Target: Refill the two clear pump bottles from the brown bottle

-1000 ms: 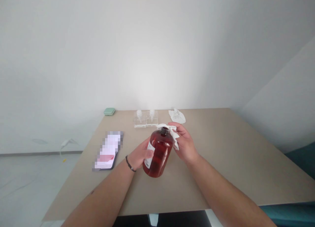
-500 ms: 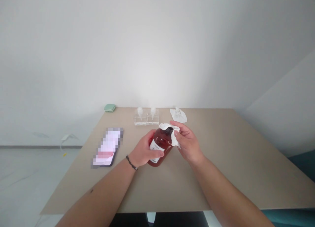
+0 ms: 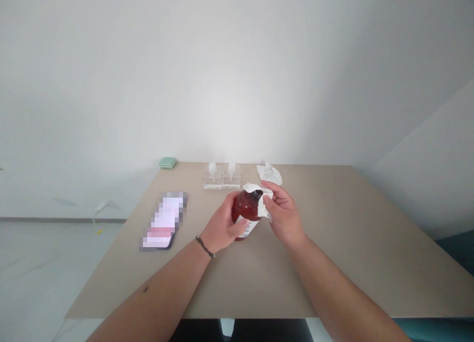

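A reddish-brown bottle with a white label and a black neck is tilted a little in front of me. My left hand is wrapped round its left side, thumb across the label. Pinched in my right hand is a white tissue, draped behind and down the right side of the bottle's neck. Whether the bottle's base touches the table cannot be made out.
On the table, a phone with a blurred screen lies at left. Farther back are a green case, a clear divided holder with two whitish items, and a crumpled tissue. A wall stands behind.
The bottle has shifted slightly right and stands more upright, its label turned, with my left hand moving along with it. My right hand keeps the tissue at the neck.
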### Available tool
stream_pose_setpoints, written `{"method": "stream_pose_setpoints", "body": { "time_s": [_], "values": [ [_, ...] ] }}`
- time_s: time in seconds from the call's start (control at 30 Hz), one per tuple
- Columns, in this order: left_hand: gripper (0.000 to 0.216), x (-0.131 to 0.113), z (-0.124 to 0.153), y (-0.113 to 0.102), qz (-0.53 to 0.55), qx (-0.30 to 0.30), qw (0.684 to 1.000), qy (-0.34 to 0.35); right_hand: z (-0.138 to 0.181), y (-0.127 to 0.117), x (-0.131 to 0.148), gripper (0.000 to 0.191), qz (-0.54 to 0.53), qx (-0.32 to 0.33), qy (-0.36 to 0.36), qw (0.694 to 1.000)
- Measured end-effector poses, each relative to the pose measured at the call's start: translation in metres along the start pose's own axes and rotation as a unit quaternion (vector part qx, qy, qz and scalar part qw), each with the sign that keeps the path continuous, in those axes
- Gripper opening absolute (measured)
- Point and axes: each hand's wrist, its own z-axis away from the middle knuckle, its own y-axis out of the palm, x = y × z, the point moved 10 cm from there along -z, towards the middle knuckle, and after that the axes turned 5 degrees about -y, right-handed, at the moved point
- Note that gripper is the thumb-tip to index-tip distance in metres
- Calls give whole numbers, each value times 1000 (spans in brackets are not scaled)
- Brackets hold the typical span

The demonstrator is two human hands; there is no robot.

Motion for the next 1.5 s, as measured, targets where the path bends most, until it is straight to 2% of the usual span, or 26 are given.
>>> {"method": "stream_pose_setpoints", "body": {
  "time_s": [0.1, 0.2, 0.3, 0.43, 0.53, 0.63, 0.7, 0.77, 0.83, 0.87, 0.93, 1.03, 1.1, 1.17, 1.3, 1.4, 1.5],
  "values": [
    [62, 6, -1, -1, 55, 7, 998, -38, 1, 2, 2, 41, -5, 5, -6, 1000],
    [65, 4, -1, -8, 49, -23, 998, -40, 3, 4, 4, 39, 13, 2, -9, 1000],
    [68, -9, 0, -18, -93, -95, 991, 3, 5, 6, 6, 41, 24, -6, -8, 1000],
    [72, -28, 3, -22, -311, -188, 931, 42, 9, 6, 8, 40, 14, -50, -22, 998],
    [75, -35, 2, -17, -411, -212, 885, 52, 13, 5, 7, 45, 3, -93, -25, 995],
    [73, -37, 2, -13, -450, -213, 866, 57, 15, 6, 4, 51, -23, -111, -18, 993],
    [72, -35, 3, -17, -423, -214, 879, 51, 12, 3, 1, 52, -44, -116, -6, 992],
    [71, -27, 3, -26, -326, -212, 921, 34, 6, -7, -2, 51, -67, -137, 3, 988],
    [68, -11, 1, -35, -144, -196, 970, 7, -1, -23, -5, 47, -90, -178, 6, 980],
    [66, -1, 0, -37, -20, -179, 984, -9, -3, -32, -7, 45, -98, -200, 9, 975],
    [65, 16, -3, -40, 173, -163, 970, -39, -6, -44, -13, 41, -99, -223, 23, 970],
    [59, 33, -4, -39, 302, -171, 935, -75, -2, -38, -20, 44, -22, -181, 43, 982],
    [54, 38, -4, -37, 316, -176, 929, -78, 6, -20, -19, 45, 72, -113, 28, 991],
    [52, 39, -5, -32, 303, -168, 935, -73, 14, 6, -11, 43, 162, -33, -35, 986],
    [62, 33, -4, -25, 233, -147, 960, -55, 32, 48, 7, 54, 265, 84, -185, 943],
    [74, 14, -4, -22, 148, -131, 980, -12, 35, 52, 10, 61, 297, 88, -222, 924],
    [79, -3, -4, -10, 120, -82, 989, 21, 34, 40, 15, 58, 286, 44, -222, 931]
  ]
}}
